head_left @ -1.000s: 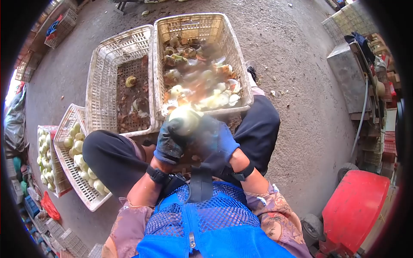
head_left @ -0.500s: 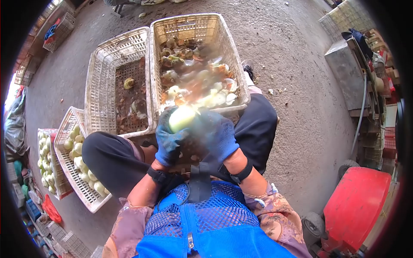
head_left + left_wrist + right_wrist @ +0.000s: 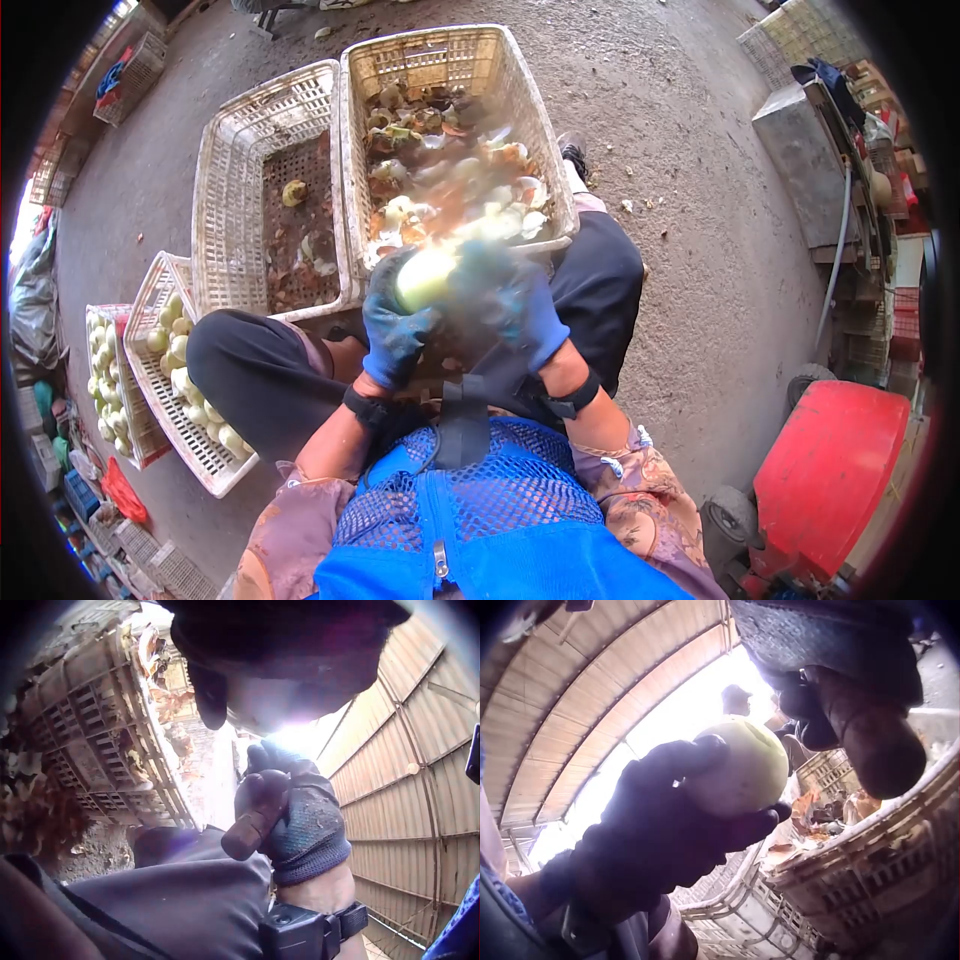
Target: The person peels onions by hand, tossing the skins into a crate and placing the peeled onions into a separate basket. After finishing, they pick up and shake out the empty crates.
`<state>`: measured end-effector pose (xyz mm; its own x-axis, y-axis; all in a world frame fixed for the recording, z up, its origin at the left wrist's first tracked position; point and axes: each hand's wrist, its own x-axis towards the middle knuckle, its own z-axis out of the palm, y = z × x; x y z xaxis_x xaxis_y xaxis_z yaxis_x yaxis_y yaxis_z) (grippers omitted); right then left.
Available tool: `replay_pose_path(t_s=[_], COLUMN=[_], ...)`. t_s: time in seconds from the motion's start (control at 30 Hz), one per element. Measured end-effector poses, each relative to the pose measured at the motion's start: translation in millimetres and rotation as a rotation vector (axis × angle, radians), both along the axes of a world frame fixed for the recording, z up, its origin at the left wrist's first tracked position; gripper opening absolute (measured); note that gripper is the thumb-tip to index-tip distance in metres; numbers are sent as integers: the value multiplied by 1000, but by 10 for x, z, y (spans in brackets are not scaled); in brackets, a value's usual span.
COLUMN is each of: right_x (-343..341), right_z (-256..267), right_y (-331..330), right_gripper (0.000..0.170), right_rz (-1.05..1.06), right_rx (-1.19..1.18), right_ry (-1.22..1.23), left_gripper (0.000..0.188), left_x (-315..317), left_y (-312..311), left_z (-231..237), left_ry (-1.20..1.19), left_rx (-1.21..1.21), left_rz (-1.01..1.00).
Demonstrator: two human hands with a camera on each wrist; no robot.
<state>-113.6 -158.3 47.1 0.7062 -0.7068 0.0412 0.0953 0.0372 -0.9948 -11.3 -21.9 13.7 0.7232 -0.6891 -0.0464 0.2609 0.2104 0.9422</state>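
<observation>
A pale peeled onion (image 3: 425,278) sits in my gloved left hand (image 3: 395,315), just past the near rim of the debris-filled crate (image 3: 560,243). In the right wrist view, the fingers of the left hand (image 3: 667,802) curl around the onion (image 3: 739,769). My gloved right hand (image 3: 520,305), blurred, is close to the right of the onion. The left wrist view shows the right hand (image 3: 307,817) gripping a brown handle (image 3: 251,829); the tool's other end cannot be made out. The handle (image 3: 877,742) also shows in the right wrist view.
A second crate (image 3: 215,215) with one onion (image 3: 294,193) and scraps stands left of the first. Crates of pale onions (image 3: 230,438) lie beyond the left knee. A red cart (image 3: 830,470) is at the lower right, a metal box (image 3: 800,160) at the upper right.
My right hand has shifted right, farther from the onion, and remains blurred. The left hand still holds the onion, now tilted differently. The crates appear slightly farther left in the head view.
</observation>
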Motion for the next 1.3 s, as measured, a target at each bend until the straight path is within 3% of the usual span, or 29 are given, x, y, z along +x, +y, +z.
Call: replay_pose_path(t_s=[0.07, 0.13, 0.2, 0.23, 0.3, 0.4, 0.43, 0.47, 0.5, 0.53, 0.57, 0.6, 0.63, 0.67, 0.7, 0.73, 0.8, 0.83, 0.9, 1.0, 1.03, 1.07, 1.13, 1.2, 1.27, 1.3], right_x=[-23, 2, 25, 29, 34, 22, 19, 10, -5, -29, -66, -75, -123, -183, -204, -209, -230, -231, -193, -128, -110, -101, -69, -57, -72, -82], right_z=[154, 137, 120, 54, -88, -95, -144, -253, -371, -517, -671, -652, -624, -587, -501, -448, -347, -269, -119, -35, -5, -4, -53, -197, -69, 2], right_y=[66, 50, 10, -30, -120, -161, -186, -227, -276, -355, -463, -524, -561, -580, -551, -487, -304, -196, -2, 76, 102, 107, 91, 45, 26, 11], right_gripper=[11, 12, 14, 14, 12, 9, 9, 8, 8, 8, 8, 11, 11, 19, 32, 32, 45, 45, 32, 33, 31, 31, 24, 18, 15, 17], right_rz=[5, -11, 12, 11, 77, -25, -25, -102, -179, -181, -184, -186, -185, -134, -71, -69, 42, 44, 0, 125, 177, 175, 163, 151, 118, 163], right_rx=[-451, -474, -653, -653, -179, -375, -373, -697, -1022, -1019, -1093, -1165, -1166, -350, 450, 451, -452, -452, -804, -1005, -1078, -1080, -1171, -1109, -992, -991], right_ry=[189, 144, 309, 310, 184, 402, 403, 441, 472, 472, 634, 798, 794, 556, 274, 272, 522, 521, 294, 281, 433, 432, 531, 493, 471, 463], left_gripper=[73, 73, 73, 72, 71, 61, 52, 42, 42, 37, 31, 31, 31, 30, 30, 35, 39, 40, 42, 45, 43, 41, 41, 41, 42, 42], left_x=[17, 34, 28, 16, 17, 6, -39, -65, -11, 100, 170, 161, 129, 123, 144, 171, 197, 198, 199, 190, 176, 169, 184, 189, 183, 246], left_y=[9, 38, 50, 33, 24, 10, -30, -50, 8, 113, 172, 140, 77, 51, 64, 68, 71, 79, 100, 95, 76, 65, 81, 121, 160, 156], left_z=[-98, -161, -115, 2, 146, 151, 45, -45, -109, -157, -183, -137, -56, -9, -8, -11, -40, -76, -159, -200, -196, -187, -124, -136, -324, -260], left_ry=[-70, -99, -127, -22, 83, 293, 106, -80, -80, -434, -787, -790, -588, -387, -388, -461, -534, -451, -286, -124, -200, -277, -264, -251, -480, -950], left_rx=[-29, -21, -8, -14, -20, 8, 31, 55, 57, 243, 426, 426, 375, 325, 329, 367, 404, 349, 241, 131, 249, 366, 399, 434, 392, 398], left_rz=[9, 0, -13, -28, -44, -65, 2, 68, 67, -40, -148, -146, -83, -20, -18, -24, -28, -44, -77, -115, -121, -125, -186, -245, -272, -274])
